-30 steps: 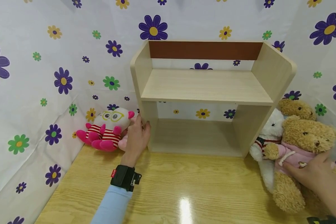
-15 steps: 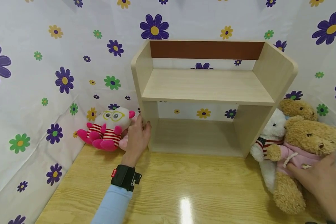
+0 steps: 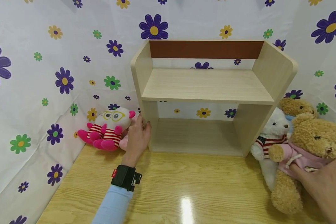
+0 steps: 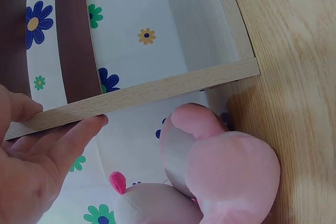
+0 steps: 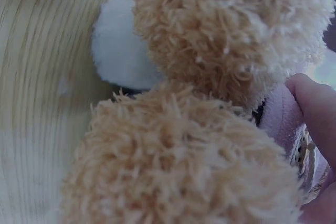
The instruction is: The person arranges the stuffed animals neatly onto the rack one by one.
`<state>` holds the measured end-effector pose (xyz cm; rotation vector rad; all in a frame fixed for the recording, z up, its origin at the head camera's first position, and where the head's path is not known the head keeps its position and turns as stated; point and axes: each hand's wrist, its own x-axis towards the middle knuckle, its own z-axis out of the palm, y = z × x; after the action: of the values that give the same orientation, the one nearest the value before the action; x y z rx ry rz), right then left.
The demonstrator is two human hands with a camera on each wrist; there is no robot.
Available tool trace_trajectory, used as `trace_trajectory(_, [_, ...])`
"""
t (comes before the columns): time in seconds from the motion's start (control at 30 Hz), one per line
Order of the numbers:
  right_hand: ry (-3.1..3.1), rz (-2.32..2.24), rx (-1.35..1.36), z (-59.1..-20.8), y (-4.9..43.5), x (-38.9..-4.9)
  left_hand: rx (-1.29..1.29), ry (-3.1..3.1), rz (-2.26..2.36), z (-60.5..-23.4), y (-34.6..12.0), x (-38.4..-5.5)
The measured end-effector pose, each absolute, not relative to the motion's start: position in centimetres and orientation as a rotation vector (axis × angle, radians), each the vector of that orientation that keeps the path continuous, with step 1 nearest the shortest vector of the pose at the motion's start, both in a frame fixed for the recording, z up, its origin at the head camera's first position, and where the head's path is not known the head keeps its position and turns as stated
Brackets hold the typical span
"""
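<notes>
Watching from my end. Left hand [image 3: 138, 133] is at the left panel of the pale wooden shelf unit [image 3: 207, 85]; my left wrist view shows the thumb on 1 side of the panel edge and the fingers [image 4: 81, 137] on the other, so clamped on it. Shelf unit has 2 levels, stands upright on the tabletop [image 3: 162, 186].

Right hand [image 3: 323, 183] is clamped on the large brown teddy [image 3: 302, 149], thumb on its pink hoodie [image 3: 316, 161]. I can't see all its fingers, partly cut off by the frame. Teddy is right of the shelf unit; can't tell if it's lifted. White bear [image 3: 270, 141] in a striped sweater sits between teddy and right panel; another brown teddy [image 3: 296, 107] behind.

Left side: I count 2 striped plush toys [image 3: 112, 133], plus a pink plush [image 4: 233, 171] just beside the left panel. Flowered backdrop [image 3: 72, 46] behind everything.
</notes>
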<state>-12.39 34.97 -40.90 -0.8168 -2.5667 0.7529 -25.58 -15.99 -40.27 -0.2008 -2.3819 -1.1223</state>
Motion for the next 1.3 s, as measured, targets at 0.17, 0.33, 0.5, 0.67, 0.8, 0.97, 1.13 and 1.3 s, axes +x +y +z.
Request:
trace_trajectory(0.17, [-2.404,0.821,-0.581,-40.5,33.3,-12.1,-0.194,-2.388,-1.119,-40.3,-16.0,-25.5])
trace_trajectory(0.33, [-2.326,0.866,-0.218,-40.1,31.3,-11.9,-0.191,-2.392,-1.124,-40.4,-16.0,-25.5])
trace_trajectory(0.5, [-2.288,0.613,0.111,-40.9,30.0,-11.8,-0.2,-2.39,-1.132,-40.5,-16.0,-25.5])
trace_trajectory(0.67, [-2.273,0.59,0.239,-41.3,28.1,-12.0,-0.203,-2.383,-1.134,-40.5,-15.9,-25.5])
trace_trajectory(0.8, [-2.29,0.636,0.281,-41.6,26.3,-12.4,-0.187,-2.385,-1.118,-40.5,-16.0,-25.6])
trace_trajectory(0.97, [-2.244,0.623,0.355,-42.5,24.2,-13.8,-0.179,-2.392,-1.115,-40.4,-16.2,-25.5])
trace_trajectory(1.13, [-2.207,0.701,0.352,-43.5,22.1,-15.0,-0.207,-2.386,-1.128,-40.5,-16.2,-25.4])
trace_trajectory(1.3, [-2.138,0.785,0.413,-44.3,20.2,-16.8,-0.223,-2.373,-1.119,-40.8,-16.2,-25.4])
